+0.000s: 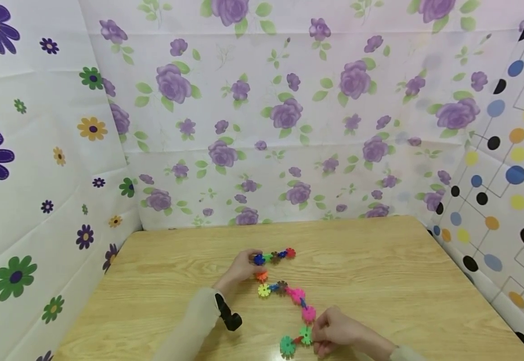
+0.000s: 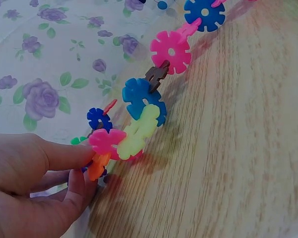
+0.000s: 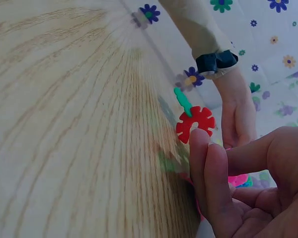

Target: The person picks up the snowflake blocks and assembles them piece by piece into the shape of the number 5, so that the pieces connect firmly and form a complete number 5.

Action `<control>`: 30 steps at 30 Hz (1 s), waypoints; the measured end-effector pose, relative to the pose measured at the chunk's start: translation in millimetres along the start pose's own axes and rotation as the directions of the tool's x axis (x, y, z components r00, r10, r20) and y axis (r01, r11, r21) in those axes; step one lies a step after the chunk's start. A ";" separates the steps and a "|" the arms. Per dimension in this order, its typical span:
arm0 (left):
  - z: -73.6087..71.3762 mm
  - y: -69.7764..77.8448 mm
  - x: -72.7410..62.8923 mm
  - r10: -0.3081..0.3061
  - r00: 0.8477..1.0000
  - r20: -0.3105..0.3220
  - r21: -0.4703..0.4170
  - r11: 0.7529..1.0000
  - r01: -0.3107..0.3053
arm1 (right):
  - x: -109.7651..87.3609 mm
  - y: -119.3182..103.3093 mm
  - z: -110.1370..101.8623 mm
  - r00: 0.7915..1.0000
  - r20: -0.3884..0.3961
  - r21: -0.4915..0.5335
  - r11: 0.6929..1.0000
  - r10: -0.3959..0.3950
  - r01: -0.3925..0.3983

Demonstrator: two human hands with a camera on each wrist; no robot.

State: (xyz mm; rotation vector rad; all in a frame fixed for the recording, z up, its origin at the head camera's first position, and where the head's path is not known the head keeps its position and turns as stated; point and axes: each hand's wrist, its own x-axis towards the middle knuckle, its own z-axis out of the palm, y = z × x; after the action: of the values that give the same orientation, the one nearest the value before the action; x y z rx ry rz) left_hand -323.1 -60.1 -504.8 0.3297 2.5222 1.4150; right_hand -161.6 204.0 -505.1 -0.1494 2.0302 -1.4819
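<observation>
A winding chain of notched plastic snowflake discs lies across the table, its colours mixed. My left hand [image 1: 242, 265] pinches the chain near its far bend, by a dark blue disc [image 1: 259, 259] and an orange disc [image 2: 98, 167]. In the left wrist view, the thumb lies against a pink disc [image 2: 105, 141], with a yellow disc [image 2: 139, 133] just beyond. My right hand [image 1: 337, 328] pinches the chain near its close end, at a light green disc [image 1: 306, 335]; the fingers hide the held part in the right wrist view. Beyond the fingertips, a red disc [image 3: 202, 120] joins a teal-green disc [image 3: 183, 102].
The wood-grain table [image 1: 379, 271] reaches back to a flowered cloth [image 1: 252, 120]. A cloth with daisies [image 1: 15, 278] hangs at the left and a dotted cloth [image 1: 516, 175] at the right. A black strap [image 1: 227, 312] circles the left wrist.
</observation>
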 end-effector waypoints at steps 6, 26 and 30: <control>0.4 3.5 -1.5 -0.005 1.000 0.012 -0.004 1.000 0.005 | 0.4 -1.6 0.4 1.000 0.022 -0.022 1.000 0.002 -0.002; -1.0 2.5 0.1 -0.012 1.000 -0.017 0.001 1.000 0.012 | 4.5 -1.5 3.7 0.999 0.040 0.015 1.000 -0.020 0.020; -0.6 1.0 0.4 -0.002 1.000 -0.013 -0.006 1.000 0.002 | 4.8 -3.2 5.0 0.999 0.050 0.025 1.000 -0.019 0.017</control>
State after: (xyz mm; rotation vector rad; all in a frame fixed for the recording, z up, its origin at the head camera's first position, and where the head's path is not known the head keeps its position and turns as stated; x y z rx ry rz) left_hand -323.5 -59.9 -503.7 0.3175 2.5274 1.4283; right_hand -163.6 196.6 -505.1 -0.1930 1.9750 -1.4991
